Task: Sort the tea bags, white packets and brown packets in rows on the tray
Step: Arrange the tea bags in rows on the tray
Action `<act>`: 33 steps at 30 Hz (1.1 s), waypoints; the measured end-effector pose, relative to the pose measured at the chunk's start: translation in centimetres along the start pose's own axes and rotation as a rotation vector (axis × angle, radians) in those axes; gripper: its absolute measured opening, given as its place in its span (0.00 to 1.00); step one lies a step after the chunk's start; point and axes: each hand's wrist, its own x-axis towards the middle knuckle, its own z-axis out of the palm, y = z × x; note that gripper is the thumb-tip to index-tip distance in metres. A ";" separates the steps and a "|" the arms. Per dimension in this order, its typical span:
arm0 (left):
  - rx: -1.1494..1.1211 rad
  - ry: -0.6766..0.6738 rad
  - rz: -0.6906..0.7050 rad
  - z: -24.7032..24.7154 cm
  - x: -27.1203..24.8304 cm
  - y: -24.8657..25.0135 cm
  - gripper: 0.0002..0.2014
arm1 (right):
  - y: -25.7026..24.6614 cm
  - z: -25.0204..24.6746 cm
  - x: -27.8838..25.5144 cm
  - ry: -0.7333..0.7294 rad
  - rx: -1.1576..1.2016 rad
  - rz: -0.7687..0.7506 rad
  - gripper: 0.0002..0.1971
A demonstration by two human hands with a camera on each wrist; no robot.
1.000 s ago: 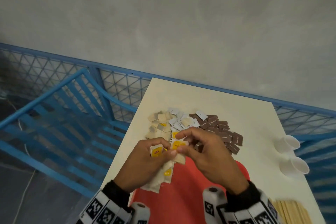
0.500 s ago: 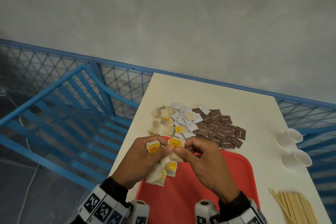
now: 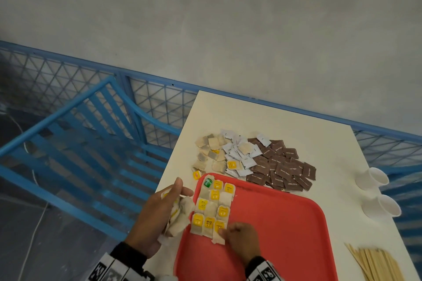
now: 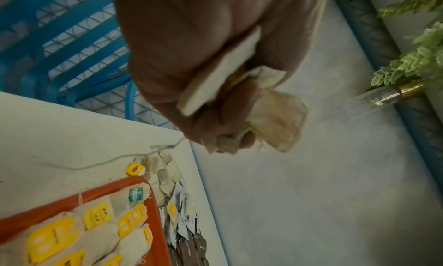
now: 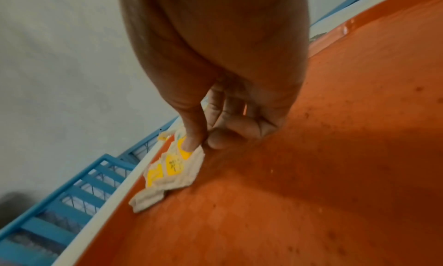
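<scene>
Blue railing (image 3: 68,134) flanks the counter's (image 3: 228,116) left edge, where the left hand (image 3: 157,217) hangs just off the red tray's (image 3: 285,223) left rim, its grip clenched round a bunch of tea bags (image 3: 180,217). Laid tea bags (image 3: 212,207) fill the tray's left rows; right hand (image 3: 242,239) grip pinches the nearest one (image 5: 189,156) against the tray floor. Rightward the tray lies bare, with white packets (image 3: 239,157) and brown packets (image 3: 283,166) heaped on the counter past its far rim.

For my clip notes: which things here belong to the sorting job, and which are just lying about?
Part of the job:
red tray
tea bags laid on it
tea bags held in left hand
right hand placing one
loose tea bags
white packets
brown packets

Lying about:
two white cups
wooden sticks
</scene>
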 end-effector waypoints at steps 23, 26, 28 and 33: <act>0.096 -0.324 -0.215 4.6 1.2 -1.6 0.52 | -12.2 -7.4 -9.3 -0.085 -0.101 -0.765 0.11; 0.271 -0.403 -0.099 5.0 0.7 -1.4 0.45 | -11.7 -8.2 -9.5 -0.089 0.045 -0.733 0.05; 0.373 -0.445 0.035 5.1 0.4 -1.4 0.38 | -11.8 -8.9 -9.5 -0.108 0.164 -0.684 0.04; 0.388 -0.467 0.106 5.3 -0.1 -1.2 0.27 | -12.0 -9.7 -9.4 -0.114 0.235 -0.639 0.03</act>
